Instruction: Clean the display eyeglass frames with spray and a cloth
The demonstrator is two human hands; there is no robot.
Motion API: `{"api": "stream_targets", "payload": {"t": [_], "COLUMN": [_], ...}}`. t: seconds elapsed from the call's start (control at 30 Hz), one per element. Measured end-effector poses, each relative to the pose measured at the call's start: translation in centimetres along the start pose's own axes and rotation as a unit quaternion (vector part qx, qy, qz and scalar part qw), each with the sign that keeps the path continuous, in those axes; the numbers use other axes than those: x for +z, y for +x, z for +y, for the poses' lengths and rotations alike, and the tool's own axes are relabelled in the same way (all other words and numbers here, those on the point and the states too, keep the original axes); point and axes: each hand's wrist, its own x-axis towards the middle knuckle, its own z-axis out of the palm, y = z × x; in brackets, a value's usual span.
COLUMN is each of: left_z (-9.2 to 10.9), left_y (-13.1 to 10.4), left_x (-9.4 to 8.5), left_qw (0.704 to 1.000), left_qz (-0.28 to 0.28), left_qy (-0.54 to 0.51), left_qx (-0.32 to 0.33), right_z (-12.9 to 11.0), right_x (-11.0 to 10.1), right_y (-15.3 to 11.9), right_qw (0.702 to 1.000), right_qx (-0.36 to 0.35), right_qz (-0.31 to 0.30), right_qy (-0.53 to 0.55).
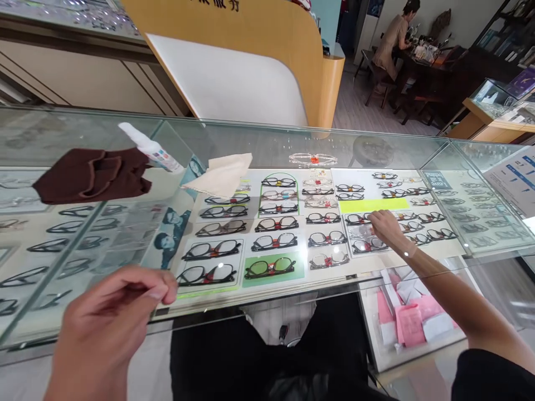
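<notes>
At the lower left, my left hand hovers over the near edge of the glass case, thumb and fingers pinched together with nothing visible between them. My right hand reaches to the right part of the display. Its fingers are closed at the right end of a pair of dark-framed eyeglasses, below a yellow strip. More eyeglasses lie in rows around it. A clear pair with a red tag rests farther back on the glass. Near the left hand are black-framed eyeglasses.
On the glass top at left lie a brown cloth, a white bottle and a cream cloth. An open drawer with pink and white packets is below my right forearm. A person sits at a far desk.
</notes>
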Motion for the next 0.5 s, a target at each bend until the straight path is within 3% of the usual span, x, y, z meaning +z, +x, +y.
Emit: {"api": "stream_targets", "payload": {"t": [0.3,0.43,0.5], "left_z": [-0.9,-1.0,-1.0], "left_y": [0.6,0.4,0.3], "left_x": [0.6,0.8,0.9], "left_qw": [0.994,0.99,0.989], "left_qz": [-0.033,-0.044,-0.05], "left_qy": [-0.1,-0.131,-0.139], "left_qx": [0.018,0.019,0.01], "right_z": [-2.8,-5.5,-6.7], "right_x": [-5.8,-9.0,-10.5], "right_y": [-11.6,-14.6,-15.2], "right_qw": [0.996,0.968,0.957], "right_qx": [0.037,0.125,0.129], "right_qz": [-0.077,-0.193,-0.225], "right_qy": [0.01,0.105,0.131]}}
